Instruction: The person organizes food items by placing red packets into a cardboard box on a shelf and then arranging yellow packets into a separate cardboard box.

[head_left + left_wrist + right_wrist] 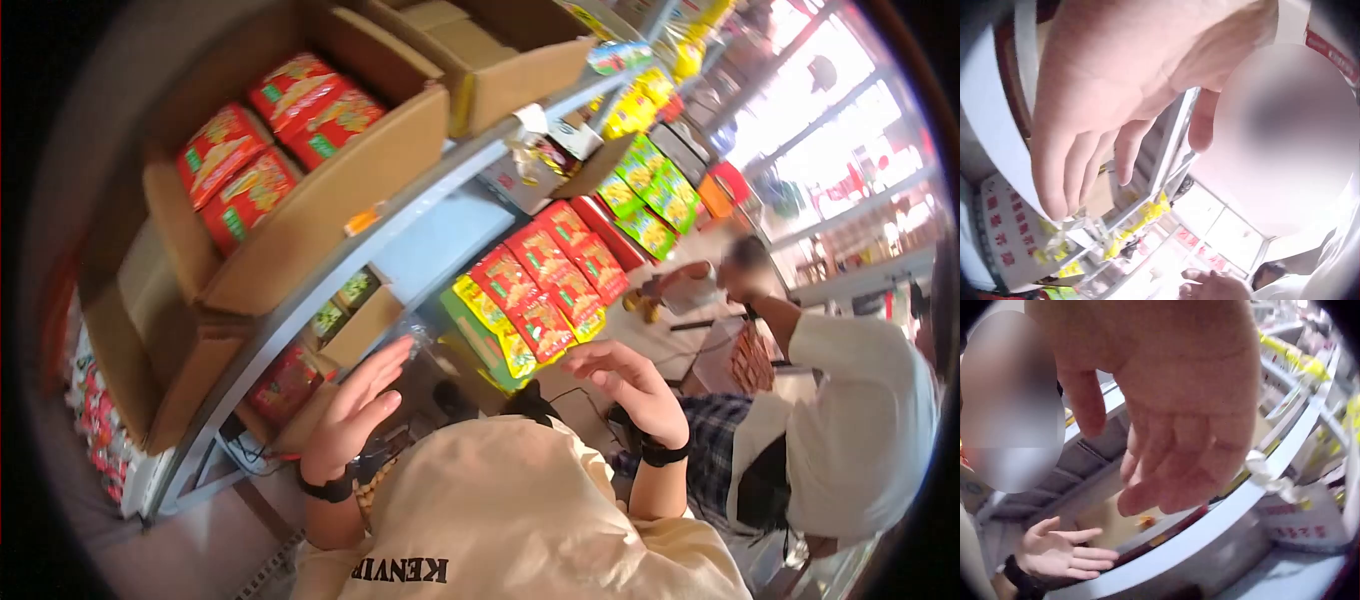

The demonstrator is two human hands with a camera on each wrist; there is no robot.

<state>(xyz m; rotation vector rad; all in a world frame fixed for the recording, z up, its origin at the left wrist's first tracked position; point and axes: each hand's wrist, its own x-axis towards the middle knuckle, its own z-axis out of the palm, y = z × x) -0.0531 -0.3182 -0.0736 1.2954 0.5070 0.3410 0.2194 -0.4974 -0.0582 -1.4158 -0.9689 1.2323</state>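
Left grip (1119,87), nearest its wrist camera, has straight fingers with the thumb apart; right grip (1179,394) curves its fingers loosely. Neither holds anything, and both are raised before the beige shirt (480,490), apparently because nothing is being handled. Just beyond, red packets (545,270) lie in snug rows in a green-sided box (465,345), faces up, presumably so their fronts can be read. They look glossy, with yellowish print and small green patches. Yellow packets (487,312) line the box's edge. Upper left, a cardboard carton (340,190) contains similar red packs (228,150).
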